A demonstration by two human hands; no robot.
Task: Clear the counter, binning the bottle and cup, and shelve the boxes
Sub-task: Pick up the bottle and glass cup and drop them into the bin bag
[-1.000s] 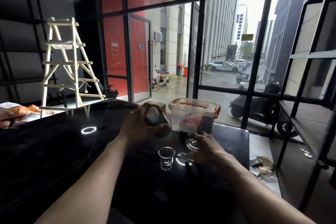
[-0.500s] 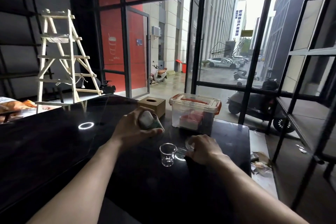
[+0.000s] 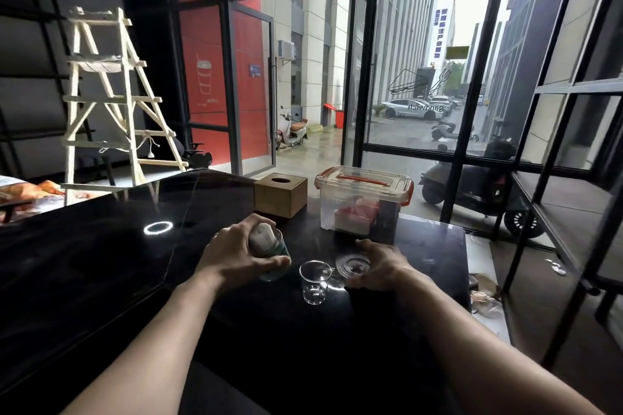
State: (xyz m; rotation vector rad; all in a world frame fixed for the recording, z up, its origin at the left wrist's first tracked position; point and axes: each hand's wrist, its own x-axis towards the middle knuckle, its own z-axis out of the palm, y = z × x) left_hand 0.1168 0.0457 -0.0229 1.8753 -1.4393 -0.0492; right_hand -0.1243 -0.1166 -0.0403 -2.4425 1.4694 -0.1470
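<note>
My left hand is wrapped around a small bottle with a green label, held tilted just above the black counter. A small clear glass cup stands upright between my hands. My right hand rests on the counter, its fingers closed on the edge of a clear round glass lid or dish right of the cup. Behind them stand a wooden tissue box and a clear plastic box with orange latches and something red inside.
A black metal shelving frame rises on the right, past the counter's right edge. Scraps of litter lie on the floor below it. A pale wooden ladder shelf stands at the back left, glass walls behind.
The view has tipped downward, so the tissue box shows behind the bottle. My left hand has lowered the bottle slightly. My right hand stays at the clear lid beside the cup.
</note>
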